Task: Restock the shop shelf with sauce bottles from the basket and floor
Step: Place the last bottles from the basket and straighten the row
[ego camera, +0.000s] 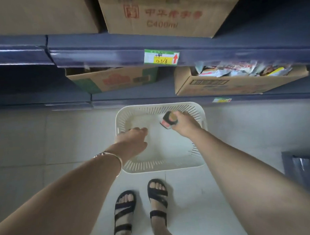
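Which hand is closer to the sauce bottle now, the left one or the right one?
Right. The right hand grips the sauce bottle over the far right part of the basket; the left hand is apart from it, at the left rim.

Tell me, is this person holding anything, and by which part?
The right hand grips the sauce bottle round its body, below the cap. The left hand, over the basket, shows nothing in it.

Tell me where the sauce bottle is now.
In the head view, the sauce bottle is gripped by the right hand over the white basket, near its far right corner.
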Demonstrator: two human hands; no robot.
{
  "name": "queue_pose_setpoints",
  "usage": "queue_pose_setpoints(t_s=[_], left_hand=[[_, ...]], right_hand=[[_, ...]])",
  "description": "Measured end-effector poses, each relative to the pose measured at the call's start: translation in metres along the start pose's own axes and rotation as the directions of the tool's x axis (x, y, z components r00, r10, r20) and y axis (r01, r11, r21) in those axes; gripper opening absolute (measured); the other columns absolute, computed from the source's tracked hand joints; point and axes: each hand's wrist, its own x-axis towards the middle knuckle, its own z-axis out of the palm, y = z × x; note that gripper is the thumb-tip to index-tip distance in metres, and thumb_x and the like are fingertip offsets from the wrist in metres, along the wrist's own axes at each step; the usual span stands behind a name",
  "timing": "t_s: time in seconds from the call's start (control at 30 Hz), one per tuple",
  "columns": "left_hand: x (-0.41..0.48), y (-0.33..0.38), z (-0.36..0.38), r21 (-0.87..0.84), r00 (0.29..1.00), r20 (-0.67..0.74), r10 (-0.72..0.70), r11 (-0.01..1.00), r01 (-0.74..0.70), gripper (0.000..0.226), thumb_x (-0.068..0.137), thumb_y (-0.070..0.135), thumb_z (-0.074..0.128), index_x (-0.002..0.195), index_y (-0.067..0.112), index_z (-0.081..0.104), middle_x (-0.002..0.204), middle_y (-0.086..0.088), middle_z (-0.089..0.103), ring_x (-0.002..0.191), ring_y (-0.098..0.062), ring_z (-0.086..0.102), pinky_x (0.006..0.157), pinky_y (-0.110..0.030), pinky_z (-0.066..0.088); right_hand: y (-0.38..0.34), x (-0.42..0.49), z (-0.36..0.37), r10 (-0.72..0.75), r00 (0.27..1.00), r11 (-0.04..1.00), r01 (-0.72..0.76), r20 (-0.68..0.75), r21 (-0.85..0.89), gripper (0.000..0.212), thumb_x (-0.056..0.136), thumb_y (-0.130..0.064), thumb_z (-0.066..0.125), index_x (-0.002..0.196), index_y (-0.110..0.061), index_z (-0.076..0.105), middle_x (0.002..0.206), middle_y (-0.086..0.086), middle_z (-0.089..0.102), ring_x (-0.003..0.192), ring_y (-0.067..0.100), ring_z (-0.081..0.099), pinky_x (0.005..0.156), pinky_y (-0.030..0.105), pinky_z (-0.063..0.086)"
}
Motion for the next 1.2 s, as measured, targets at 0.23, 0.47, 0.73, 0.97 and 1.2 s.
queue_pose_setpoints(t_s=[0.23,0.47,0.73,0.97,1.2], left_hand=[[0.065,-0.022,0.028,-0.075,0.998,-0.020,0.056,0.996,-0.057,0.030,0.094,0.030,0.042,0.123,0.026,0.049,0.125,-0.001,0.058,0.109,-0.027,0.058,0.087,-0.034,0.046],[0.038,-0.020,0.005,-0.243,1.000,0.019,-0.007,0.970,0.012,0.030,0.091,0.026,0.048,0.122,0.023,0.051,0.122,-0.005,0.061,0.106,-0.027,0.060,0.091,-0.036,0.050],[-0.029,0.030,-0.044,-0.172,0.996,-0.067,0.052,0.983,-0.063,0.072,0.082,0.027,0.064,0.142,0.024,0.025,0.141,-0.006,0.038,0.130,-0.029,0.039,0.102,-0.044,0.041],[-0.070,0.061,-0.096,-0.441,0.994,-0.100,0.045,0.893,-0.085,0.059,0.068,0.027,0.077,0.116,0.017,0.045,0.092,0.003,0.057,0.093,-0.025,0.062,0.069,-0.027,0.042],[-0.123,0.093,-0.163,-0.555,0.957,-0.288,-0.023,0.819,-0.147,0.049,0.069,0.021,0.076,0.106,0.013,0.044,0.104,-0.007,0.064,0.096,-0.028,0.059,0.074,-0.029,0.043]], right_hand=[[-0.001,0.076,0.046,0.024,0.991,0.999,-0.027,-0.132,-0.022,0.041,0.083,-0.026,0.065,0.117,-0.012,0.049,0.116,0.015,0.056,0.104,0.035,0.060,0.081,0.033,0.048],[-0.007,0.023,0.018,-0.111,0.987,0.994,0.110,-0.113,-0.011,0.033,0.085,-0.011,0.057,0.117,-0.009,0.052,0.108,0.014,0.062,0.100,0.032,0.060,0.077,0.029,0.046],[-0.029,-0.064,-0.065,-0.269,0.959,0.908,0.222,0.089,0.355,0.036,0.066,-0.014,0.071,0.087,-0.038,0.054,0.079,-0.004,0.058,0.073,0.019,0.057,0.059,0.032,0.047],[-0.030,-0.110,-0.142,-0.370,0.918,0.706,0.180,0.140,0.685,0.024,0.081,-0.019,0.073,0.097,-0.029,0.059,0.094,-0.007,0.058,0.087,0.011,0.057,0.080,0.029,0.047],[-0.027,-0.143,-0.194,-0.057,0.998,0.602,0.015,0.024,0.799,0.032,0.095,-0.010,0.037,0.108,-0.026,0.062,0.105,0.000,0.064,0.095,0.020,0.060,0.086,0.034,0.046]])
